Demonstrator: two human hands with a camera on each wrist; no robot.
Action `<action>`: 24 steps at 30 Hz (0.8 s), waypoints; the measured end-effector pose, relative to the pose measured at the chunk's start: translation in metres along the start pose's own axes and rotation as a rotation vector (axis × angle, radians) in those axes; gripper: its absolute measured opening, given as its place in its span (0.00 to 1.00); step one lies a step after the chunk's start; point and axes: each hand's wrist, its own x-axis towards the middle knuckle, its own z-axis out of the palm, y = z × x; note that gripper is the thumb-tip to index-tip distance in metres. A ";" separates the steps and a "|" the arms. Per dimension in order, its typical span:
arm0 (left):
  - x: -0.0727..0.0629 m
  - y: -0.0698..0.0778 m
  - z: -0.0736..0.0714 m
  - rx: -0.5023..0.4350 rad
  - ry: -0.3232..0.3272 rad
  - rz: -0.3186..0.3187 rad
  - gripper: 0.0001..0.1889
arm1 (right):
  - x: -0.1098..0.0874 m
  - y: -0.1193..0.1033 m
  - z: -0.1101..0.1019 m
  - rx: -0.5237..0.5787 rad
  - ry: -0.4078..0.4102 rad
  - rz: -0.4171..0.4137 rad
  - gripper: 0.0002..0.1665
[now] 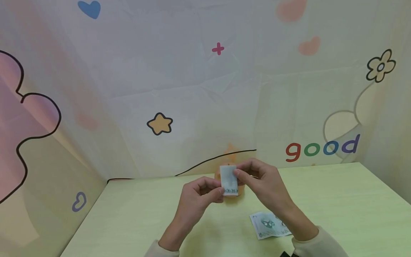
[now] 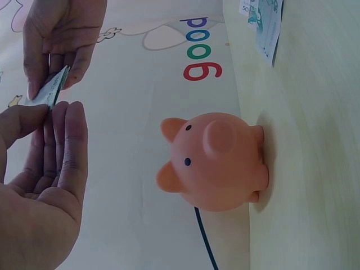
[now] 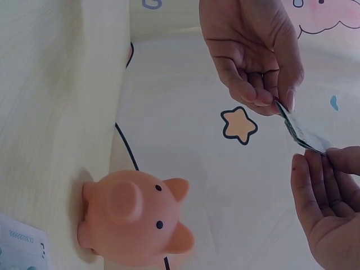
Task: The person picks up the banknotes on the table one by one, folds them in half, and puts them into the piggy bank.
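In front of the piggy bank (image 2: 216, 163), the left hand (image 1: 196, 198) and right hand (image 1: 264, 182) pinch 1 folded banknote (image 1: 228, 178); light, even pressure should flatten its folds.

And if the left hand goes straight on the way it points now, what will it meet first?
Past the note it pinches, the left hand would probably meet the right hand, gripping the note's other side; exact depth is unclear.
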 end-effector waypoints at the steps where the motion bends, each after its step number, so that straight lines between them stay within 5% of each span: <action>1: 0.000 0.000 0.000 0.001 0.000 0.001 0.08 | 0.000 0.000 0.000 -0.002 0.000 0.000 0.07; 24: -0.001 -0.001 0.001 0.022 -0.017 -0.007 0.08 | 0.000 -0.001 -0.001 0.009 0.010 -0.004 0.08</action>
